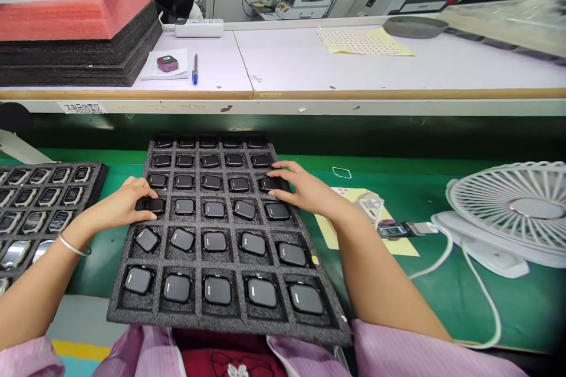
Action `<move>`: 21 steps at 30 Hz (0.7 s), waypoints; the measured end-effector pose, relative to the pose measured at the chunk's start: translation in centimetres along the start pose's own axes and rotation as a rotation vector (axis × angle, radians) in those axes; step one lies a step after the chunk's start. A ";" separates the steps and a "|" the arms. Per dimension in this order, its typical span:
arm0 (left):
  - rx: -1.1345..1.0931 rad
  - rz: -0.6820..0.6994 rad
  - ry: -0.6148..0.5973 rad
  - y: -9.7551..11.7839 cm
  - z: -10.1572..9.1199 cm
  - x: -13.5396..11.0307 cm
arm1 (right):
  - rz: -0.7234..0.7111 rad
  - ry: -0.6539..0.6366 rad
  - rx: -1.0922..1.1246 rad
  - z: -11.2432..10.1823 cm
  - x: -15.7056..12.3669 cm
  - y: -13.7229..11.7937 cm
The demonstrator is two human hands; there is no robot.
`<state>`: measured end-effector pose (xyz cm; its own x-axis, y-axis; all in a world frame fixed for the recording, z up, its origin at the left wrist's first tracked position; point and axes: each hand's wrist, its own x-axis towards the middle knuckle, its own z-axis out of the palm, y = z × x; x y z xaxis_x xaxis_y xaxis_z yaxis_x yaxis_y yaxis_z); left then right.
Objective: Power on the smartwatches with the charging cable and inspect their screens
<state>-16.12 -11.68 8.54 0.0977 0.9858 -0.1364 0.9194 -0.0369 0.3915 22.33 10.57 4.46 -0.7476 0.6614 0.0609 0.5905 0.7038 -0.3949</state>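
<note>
Both sides of the foam tray (198, 321) before you in the head view meet fingers, your left hand (131, 201) bent, hold unclear, your right hand (301, 185) spread open, and watches (217, 290) could spill if the tray's overhanging near end dips.

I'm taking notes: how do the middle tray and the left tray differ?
The middle tray holds dark-rimmed pieces; the left tray holds pale-rimmed ones. The left hand and right hand touch the middle tray, not the left tray. Both are dark and gridded.
</note>
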 end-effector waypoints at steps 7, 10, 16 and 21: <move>0.308 0.115 0.075 6.8 0.7 2.4 | -0.286 -0.097 -0.242 -1.4 0.1 -11.5; 0.434 0.068 0.045 8.4 2.3 3.4 | -0.357 -0.260 -0.342 -0.4 0.9 -14.6; 0.370 0.028 0.053 7.9 2.9 3.5 | -0.312 -0.340 -0.399 0.9 2.1 -15.0; 0.365 -0.018 0.051 7.8 3.0 3.5 | -0.271 -0.364 -0.381 0.8 2.3 -14.8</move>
<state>-7.47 -9.01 8.40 0.0693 0.9934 -0.0913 0.9971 -0.0661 0.0373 11.67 1.48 9.68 -0.9034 0.3610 -0.2315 0.3812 0.9233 -0.0478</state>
